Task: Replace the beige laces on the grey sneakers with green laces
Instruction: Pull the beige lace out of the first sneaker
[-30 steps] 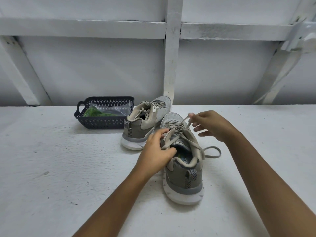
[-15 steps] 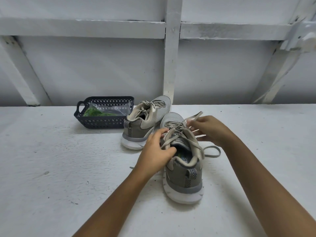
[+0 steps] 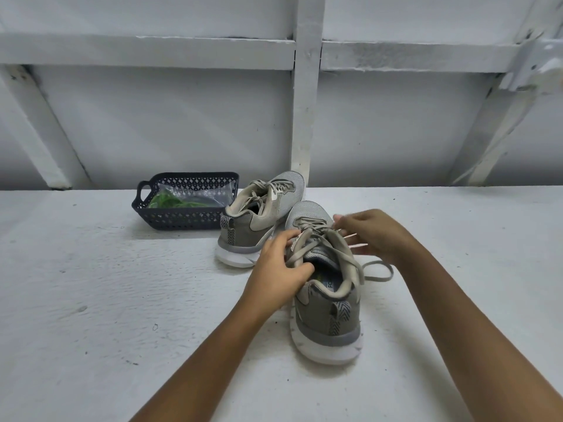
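Two grey sneakers with beige laces stand on the white surface. The near sneaker (image 3: 327, 312) points away from me, heel toward me. My left hand (image 3: 278, 268) grips its left side at the collar, thumb curled into the opening. My right hand (image 3: 370, 234) is over the eyelets at the right, fingers curled and pinching the beige lace (image 3: 332, 242); a loose lace loop (image 3: 379, 271) trails on the surface to the right. The far sneaker (image 3: 259, 216) stands behind, still laced. Green laces (image 3: 169, 202) lie in a clear bag inside the dark basket (image 3: 182, 222).
The basket stands at the back left, touching or nearly touching the far sneaker. A white wall with a vertical post (image 3: 304, 117) and slanted braces rises right behind the surface.
My right hand dropped from holding the lace end up above the toe to the eyelets lower on the right side. My left hand stayed on the sneaker.
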Demonstrator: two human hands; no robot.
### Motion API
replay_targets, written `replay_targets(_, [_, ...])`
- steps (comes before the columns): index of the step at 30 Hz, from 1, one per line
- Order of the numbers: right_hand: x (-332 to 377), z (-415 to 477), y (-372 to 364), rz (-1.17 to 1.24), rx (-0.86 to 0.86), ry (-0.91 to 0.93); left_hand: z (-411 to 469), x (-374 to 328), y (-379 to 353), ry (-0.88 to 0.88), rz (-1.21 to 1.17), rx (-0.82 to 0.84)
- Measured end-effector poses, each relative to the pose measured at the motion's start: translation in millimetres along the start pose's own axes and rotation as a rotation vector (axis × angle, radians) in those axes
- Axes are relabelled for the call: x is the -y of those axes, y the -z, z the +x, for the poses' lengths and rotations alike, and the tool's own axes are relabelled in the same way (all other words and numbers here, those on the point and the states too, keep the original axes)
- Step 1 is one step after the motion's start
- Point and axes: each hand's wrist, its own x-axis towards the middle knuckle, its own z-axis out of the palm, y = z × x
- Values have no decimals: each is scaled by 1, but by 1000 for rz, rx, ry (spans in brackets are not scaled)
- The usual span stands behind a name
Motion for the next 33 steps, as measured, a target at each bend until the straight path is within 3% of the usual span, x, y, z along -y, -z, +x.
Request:
replay_targets(3, [-3,-1,-5,-9,3,46,1,1,0,3,-4,-2])
replay_targets(10, [7,6,3,312,-310,58,0,1,0,7,-7,-10])
replay_targets(16, [-4,-3,-11,26,-18,27,-1,2,-1,1,-10,-16])
replay_targets(23, [3,4,3,226,-303,106,-1,2,-1,-4,-17,-16])
replay_targets(25, [2,2,3,249,-273,76,0,2,-2,-6,-20,-22])
replay_targets(29, [-4,-4,-7,68,-21,20,1,3,-2,-9,-20,-22])
replay_targets(33, [0,-8,-10,-3,-70,61,1,3,-2,-9,-17,-20])
